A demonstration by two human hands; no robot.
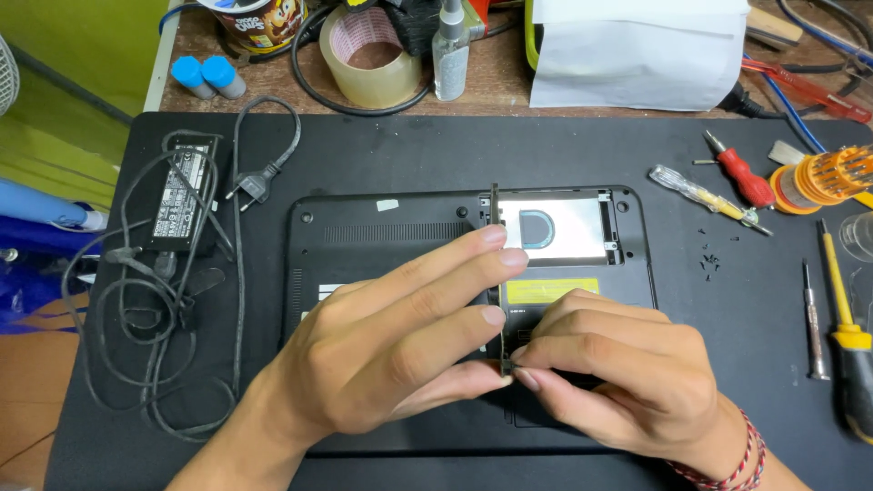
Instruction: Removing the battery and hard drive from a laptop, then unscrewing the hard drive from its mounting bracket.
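A black laptop (382, 227) lies upside down on a black mat (436, 145), with an open bay showing a shiny metal drive (555, 227). My left hand (391, 345) and my right hand (618, 373) both grip a thin black cover panel (495, 205), held on edge above the laptop. Left fingers press its flat side. Right fingertips pinch its near end. A yellow label (550, 289) shows beside the panel.
A power adapter (182, 191) with coiled cable and plug lies left. Screwdrivers (741, 177), a yellow-handled driver (846, 309), a thin driver (812, 318), a bit holder (818, 177) and loose screws (709, 259) sit right. Tape roll (368, 55), spray bottle (450, 45) and white paper (637, 55) stand behind.
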